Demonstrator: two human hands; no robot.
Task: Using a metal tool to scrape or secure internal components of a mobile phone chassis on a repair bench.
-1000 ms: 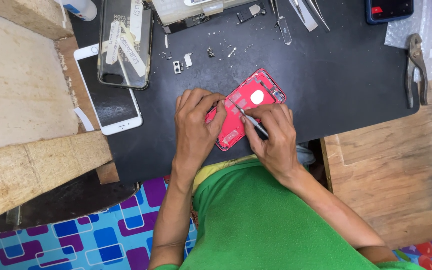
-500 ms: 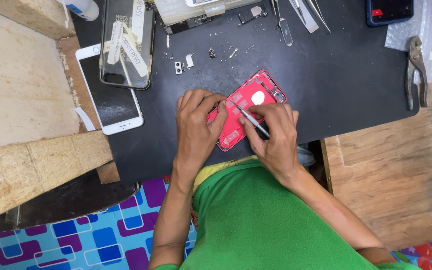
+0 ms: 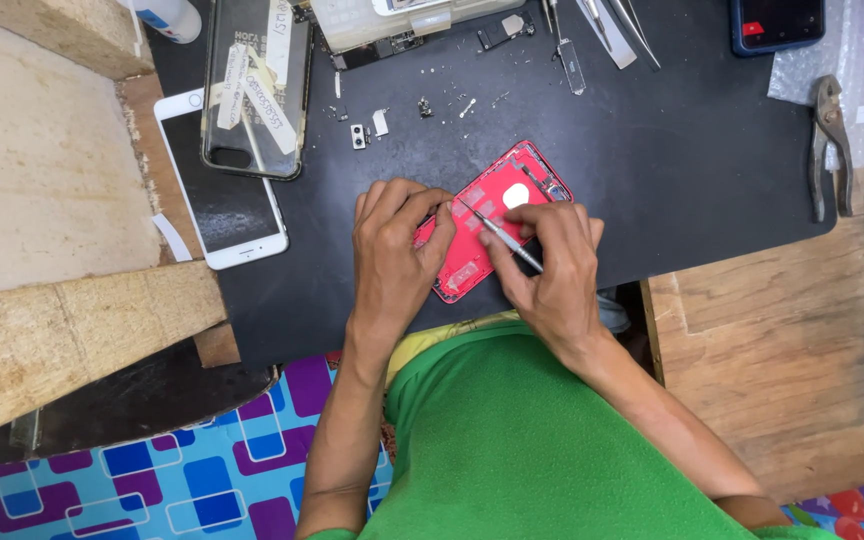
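Note:
A red phone housing (image 3: 497,215) lies opened on the black mat (image 3: 672,170), its inside facing up. My left hand (image 3: 392,255) rests over its left edge, fingers curled on the housing and holding it down. My right hand (image 3: 547,270) grips a thin metal screwdriver (image 3: 497,232), whose tip points at the housing's upper left part near my left fingertips. The lower part of the housing is hidden under both hands.
A white phone screen (image 3: 222,190) and a clear case with tape strips (image 3: 257,85) lie at the left. Small screws and brackets (image 3: 382,122) sit above the housing. Tweezers (image 3: 607,25), a dark phone (image 3: 777,22) and pliers (image 3: 830,140) lie at the back right. Wooden blocks (image 3: 52,200) stand left.
Both hands stay on the red housing. The screwdriver has shifted only slightly in my right hand; nothing else has moved.

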